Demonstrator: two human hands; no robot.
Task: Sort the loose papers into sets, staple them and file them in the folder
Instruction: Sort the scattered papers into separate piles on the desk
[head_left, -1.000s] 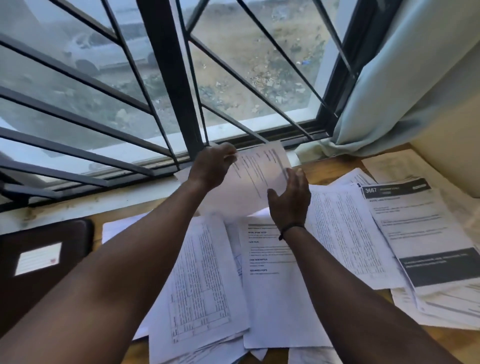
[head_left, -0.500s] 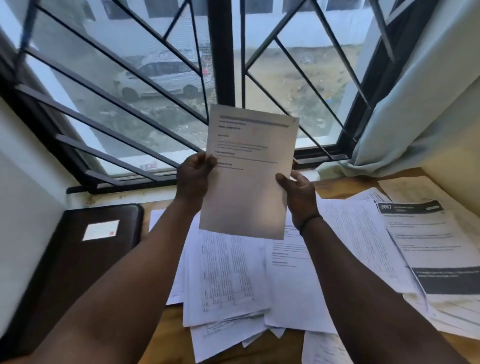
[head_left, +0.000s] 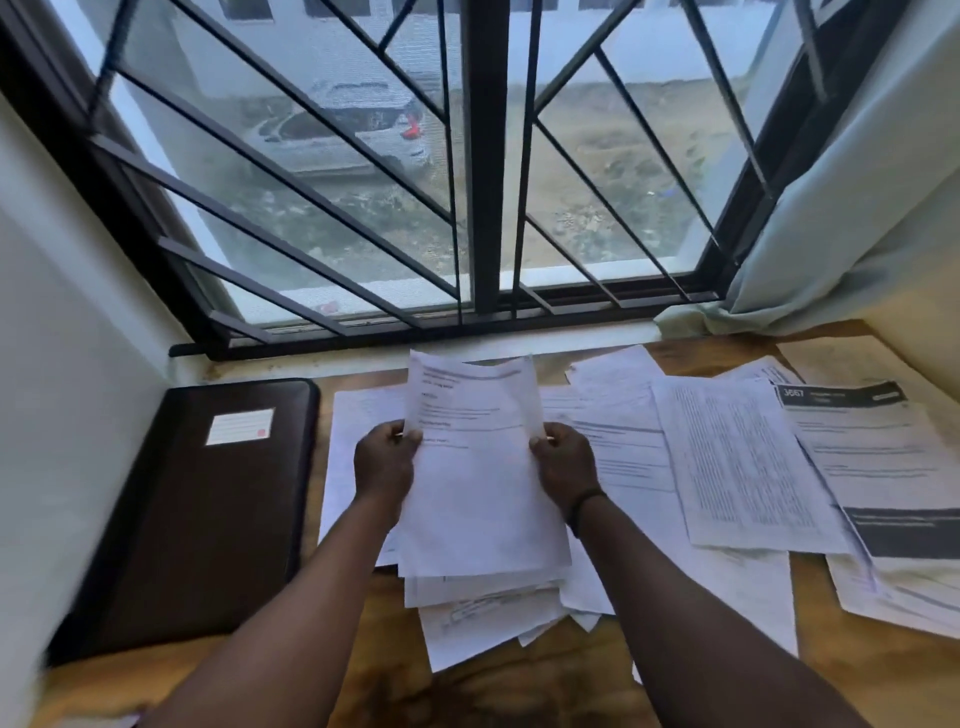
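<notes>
Wooden desk (head_left: 519, 686) by barred window (head_left: 483, 156), dark folder (head_left: 208, 509) left; left hand (head_left: 387, 462), right hand (head_left: 563, 465) gripping sheet (head_left: 483, 493)

- printed sheet (head_left: 480, 488): white, few text lines near top, held up by both side edges over the pile, top edge curling
- loose papers (head_left: 737, 467): white printed pages, overlapping, spread flat across the wooden desk
- folder (head_left: 208, 519): dark brown, closed, flat at left, white label on cover
</notes>
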